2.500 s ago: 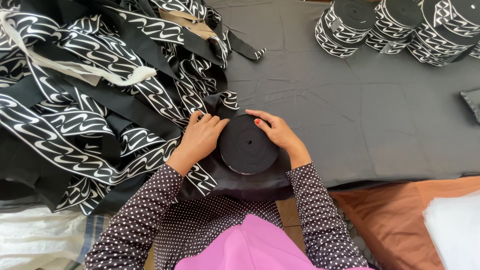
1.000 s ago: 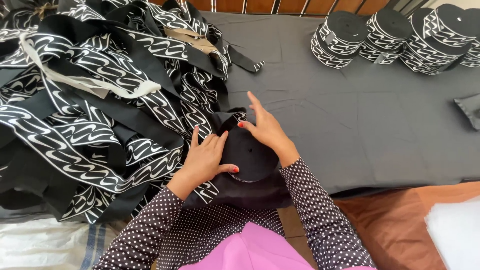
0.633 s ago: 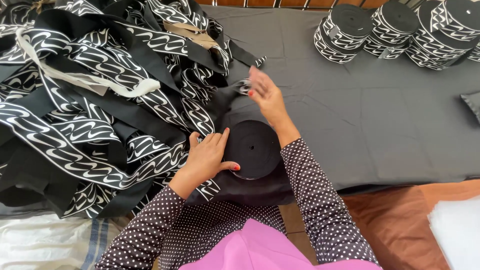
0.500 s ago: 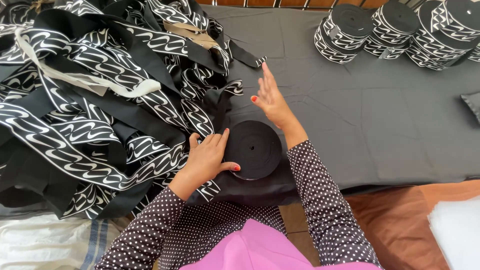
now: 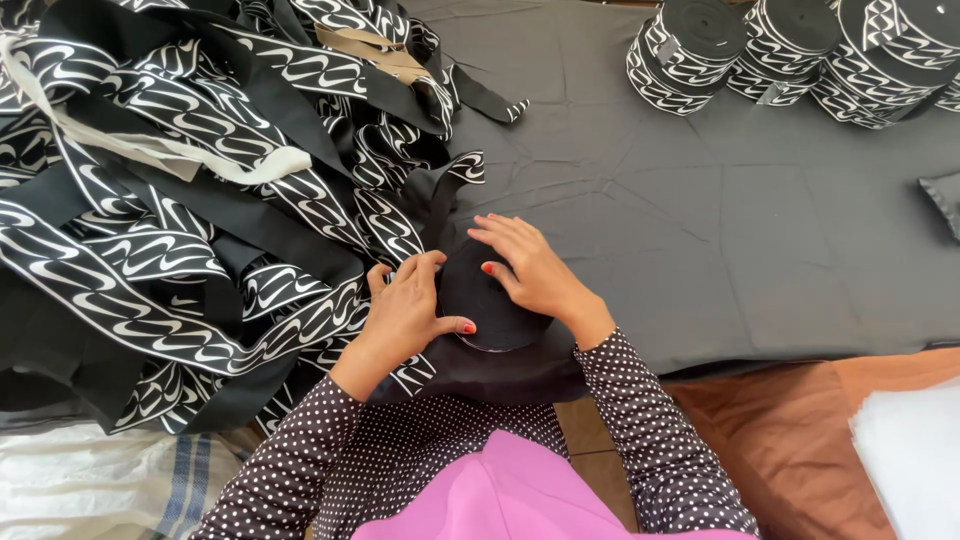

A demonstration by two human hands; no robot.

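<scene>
Both hands press on a round black roll of woven band point(image 5: 495, 305) that lies flat near the front edge of the table. Left hand point(image 5: 405, 315) sits on the roll's left side, fingers bent, thumb reaching across the top, so it grips the rim loosely and is not shut tight. Right hand point(image 5: 530, 265) lies flat and open on the top and far side of the roll, fingers spread, pushing down without closing round anything. So the roll sits right between the two hands, partly under the right palm and touching the left thumb.

A loose strip of the black band with white wavy shapes point(image 5: 445, 200) rises from the roll and runs up just past the fingertips into the big messy heap of black and white band point(image 5: 180, 220) on the left. That heap touches the left hand's wrist side. The dark grey cloth on the table point(image 5: 720, 230) spreads out to the right. Far away at the top right stand finished rolls of black and white band point(image 5: 790, 45), well apart from both hands
</scene>
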